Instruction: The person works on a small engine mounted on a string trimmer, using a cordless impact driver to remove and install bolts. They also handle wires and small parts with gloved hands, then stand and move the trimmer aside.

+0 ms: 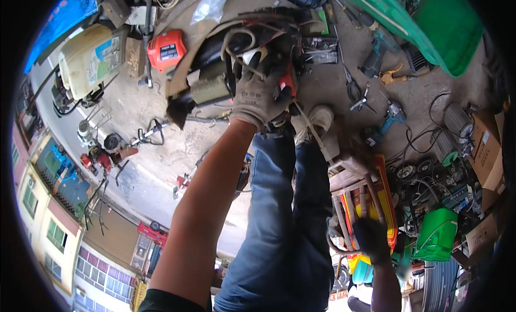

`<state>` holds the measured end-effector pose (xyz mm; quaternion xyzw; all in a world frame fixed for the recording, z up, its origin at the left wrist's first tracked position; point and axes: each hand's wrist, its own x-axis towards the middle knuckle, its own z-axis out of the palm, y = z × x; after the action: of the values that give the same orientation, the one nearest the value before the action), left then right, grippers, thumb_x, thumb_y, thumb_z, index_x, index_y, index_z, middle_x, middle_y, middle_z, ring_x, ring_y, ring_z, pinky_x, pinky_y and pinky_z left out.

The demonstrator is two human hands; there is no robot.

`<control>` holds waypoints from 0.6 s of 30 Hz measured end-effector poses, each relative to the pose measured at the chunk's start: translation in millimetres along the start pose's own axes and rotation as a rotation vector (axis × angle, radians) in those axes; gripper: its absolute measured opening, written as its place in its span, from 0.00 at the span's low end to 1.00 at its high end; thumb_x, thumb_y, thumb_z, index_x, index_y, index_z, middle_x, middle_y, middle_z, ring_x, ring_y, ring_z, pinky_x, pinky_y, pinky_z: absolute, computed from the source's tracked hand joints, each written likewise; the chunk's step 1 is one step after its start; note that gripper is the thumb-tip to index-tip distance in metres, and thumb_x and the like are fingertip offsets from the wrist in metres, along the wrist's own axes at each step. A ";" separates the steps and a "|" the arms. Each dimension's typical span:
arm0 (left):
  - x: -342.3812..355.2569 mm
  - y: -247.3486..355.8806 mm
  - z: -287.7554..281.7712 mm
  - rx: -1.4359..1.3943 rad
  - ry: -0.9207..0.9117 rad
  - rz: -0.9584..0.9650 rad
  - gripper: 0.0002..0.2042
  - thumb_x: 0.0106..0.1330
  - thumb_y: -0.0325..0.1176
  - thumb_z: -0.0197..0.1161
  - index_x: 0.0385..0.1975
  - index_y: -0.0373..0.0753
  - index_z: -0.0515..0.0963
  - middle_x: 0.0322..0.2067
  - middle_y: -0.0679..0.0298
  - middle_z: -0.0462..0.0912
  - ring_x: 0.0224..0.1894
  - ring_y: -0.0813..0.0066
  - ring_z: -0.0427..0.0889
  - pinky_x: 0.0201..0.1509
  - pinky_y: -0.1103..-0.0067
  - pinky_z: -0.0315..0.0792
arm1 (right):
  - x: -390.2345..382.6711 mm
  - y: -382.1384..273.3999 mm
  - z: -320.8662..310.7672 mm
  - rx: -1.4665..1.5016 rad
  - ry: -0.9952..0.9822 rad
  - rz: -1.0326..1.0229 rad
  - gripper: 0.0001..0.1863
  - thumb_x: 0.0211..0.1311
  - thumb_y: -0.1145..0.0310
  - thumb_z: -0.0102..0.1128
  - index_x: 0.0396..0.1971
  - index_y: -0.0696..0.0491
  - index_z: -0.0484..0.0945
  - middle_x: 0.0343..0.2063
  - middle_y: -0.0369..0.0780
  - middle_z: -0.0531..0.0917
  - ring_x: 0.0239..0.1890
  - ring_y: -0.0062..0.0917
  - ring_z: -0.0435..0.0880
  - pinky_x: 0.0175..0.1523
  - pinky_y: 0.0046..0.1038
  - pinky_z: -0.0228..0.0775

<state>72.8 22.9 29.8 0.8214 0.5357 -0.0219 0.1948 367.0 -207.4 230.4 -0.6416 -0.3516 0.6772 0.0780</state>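
Observation:
A dark, dirt-covered machine [209,48] with a curved hose [239,35] and a ribbed cylinder [210,89] lies on the ground ahead. My left hand [255,94], in a grey glove with dark fingers, rests on top of it. Its fingers are spread over the machine's parts, and their tips are partly lost among them. At the lower right stands a wooden chair [348,177] with curved back bars. My right hand [372,239], in a dark glove, is closed at the chair's back; its fingers are hard to make out.
Left of the machine sit a red casing [166,49] and a pale plastic tank [90,59]. To the right lie cordless tools [391,118], pliers [353,89] and cables. A green bin [419,22] and a green bucket [436,234] stand farther right, near cardboard boxes [486,151].

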 end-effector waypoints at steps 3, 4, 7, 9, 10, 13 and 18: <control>3.6 6.5 7.2 -0.074 -0.012 -0.051 0.29 0.51 0.52 0.66 0.56 0.53 0.78 0.59 0.61 0.77 0.66 0.55 0.70 0.71 0.53 0.53 | 187.9 -9.4 54.9 0.043 0.126 -0.048 0.18 0.71 0.57 0.55 0.33 0.59 0.80 0.21 0.49 0.81 0.25 0.33 0.83 0.33 0.34 0.70; 4.5 7.5 7.8 -0.049 -0.021 -0.027 0.29 0.51 0.52 0.66 0.56 0.54 0.79 0.59 0.61 0.77 0.66 0.54 0.70 0.71 0.54 0.54 | 239.9 -16.3 63.5 -0.074 0.132 -0.175 0.19 0.71 0.56 0.54 0.34 0.60 0.80 0.23 0.53 0.80 0.26 0.42 0.83 0.33 0.38 0.70; 13.2 5.5 7.0 0.042 0.074 0.070 0.29 0.50 0.52 0.67 0.55 0.55 0.79 0.57 0.59 0.78 0.63 0.53 0.71 0.69 0.57 0.57 | 282.1 -1.1 89.1 0.016 0.185 -0.030 0.21 0.71 0.54 0.53 0.37 0.59 0.80 0.27 0.54 0.82 0.32 0.47 0.83 0.37 0.39 0.72; -2.0 -14.4 9.5 0.084 -0.024 0.015 0.28 0.52 0.57 0.64 0.54 0.54 0.79 0.51 0.58 0.81 0.57 0.53 0.76 0.65 0.56 0.62 | 132.8 -12.2 73.9 0.170 0.102 0.063 0.21 0.74 0.55 0.48 0.46 0.58 0.79 0.42 0.56 0.83 0.46 0.39 0.85 0.47 0.36 0.75; -13.4 -18.4 3.0 0.095 -0.121 -0.014 0.28 0.54 0.60 0.63 0.54 0.54 0.79 0.48 0.57 0.83 0.54 0.53 0.78 0.62 0.55 0.65 | 61.3 -13.0 60.5 0.205 0.040 0.098 0.20 0.73 0.56 0.49 0.46 0.58 0.79 0.42 0.55 0.83 0.45 0.38 0.85 0.47 0.35 0.75; -10.2 -14.5 14.2 0.015 -0.186 -0.121 0.28 0.52 0.63 0.64 0.49 0.54 0.81 0.47 0.56 0.82 0.49 0.55 0.80 0.50 0.66 0.73 | -84.0 -37.3 12.9 0.113 -0.068 0.249 0.18 0.72 0.57 0.52 0.45 0.57 0.80 0.40 0.51 0.83 0.43 0.35 0.85 0.47 0.33 0.75; -1.8 6.1 3.8 0.019 -0.019 0.025 0.28 0.51 0.53 0.66 0.55 0.55 0.80 0.58 0.61 0.77 0.68 0.57 0.67 0.77 0.55 0.42 | -113.1 -37.9 -9.8 0.042 0.008 0.284 0.15 0.69 0.60 0.57 0.43 0.56 0.81 0.38 0.45 0.84 0.40 0.29 0.84 0.46 0.30 0.75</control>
<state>78.1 17.9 28.5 0.8296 0.5232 -0.0322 0.1925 381.5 -238.6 345.1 -0.6857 -0.2426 0.6863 -0.0038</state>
